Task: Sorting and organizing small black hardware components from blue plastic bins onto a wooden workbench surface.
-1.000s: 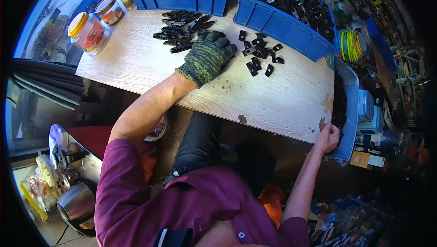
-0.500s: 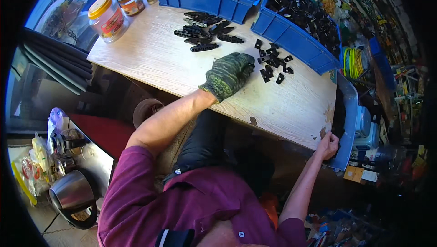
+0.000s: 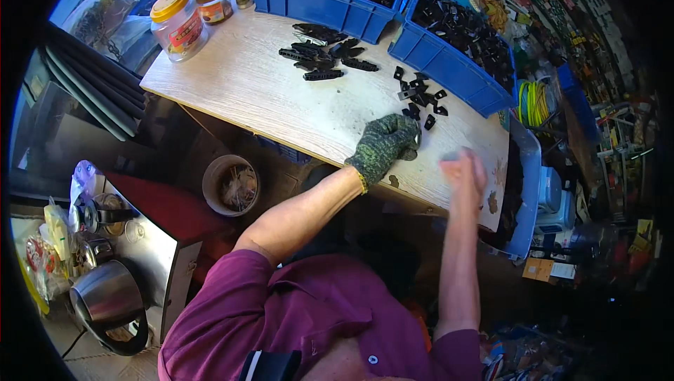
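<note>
Currently I see the small black pieces [image 3: 419,93] clustered loosely right of the frame's upper centre, on the desk [image 3: 246,79] just up-frame from my curled left grip [image 3: 385,146], nearer than my blurred right grip [image 3: 465,179], though I cannot tell whether either grasps anything, the pieces stubby, holed and variously angled

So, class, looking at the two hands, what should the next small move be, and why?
Probably bring the right hand across to the gloved left hand: both are over the table's near side with a gap between them, and the glove is curled beside the small black parts. What either hand holds is unclear.
</note>
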### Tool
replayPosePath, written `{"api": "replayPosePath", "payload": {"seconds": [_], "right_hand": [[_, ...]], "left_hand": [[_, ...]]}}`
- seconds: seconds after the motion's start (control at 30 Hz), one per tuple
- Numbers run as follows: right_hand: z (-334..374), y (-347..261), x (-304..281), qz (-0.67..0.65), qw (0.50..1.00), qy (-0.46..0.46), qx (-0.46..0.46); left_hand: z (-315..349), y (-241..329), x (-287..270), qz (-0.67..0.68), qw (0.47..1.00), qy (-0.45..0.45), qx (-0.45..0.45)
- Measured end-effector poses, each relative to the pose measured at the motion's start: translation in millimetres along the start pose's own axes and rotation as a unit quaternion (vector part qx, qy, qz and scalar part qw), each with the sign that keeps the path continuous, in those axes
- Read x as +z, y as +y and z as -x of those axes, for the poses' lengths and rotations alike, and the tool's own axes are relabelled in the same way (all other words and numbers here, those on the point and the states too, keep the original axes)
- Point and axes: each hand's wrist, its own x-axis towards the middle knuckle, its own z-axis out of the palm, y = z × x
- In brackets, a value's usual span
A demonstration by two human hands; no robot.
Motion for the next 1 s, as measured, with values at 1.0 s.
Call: {"api": "replayPosePath", "payload": {"seconds": [1.0], "right_hand": [[33, 8, 65, 0.064, 0.996, -0.034, -0.044]], "left_hand": [[28, -3, -9, -0.498, 0.796, -0.004, 0.345]]}}
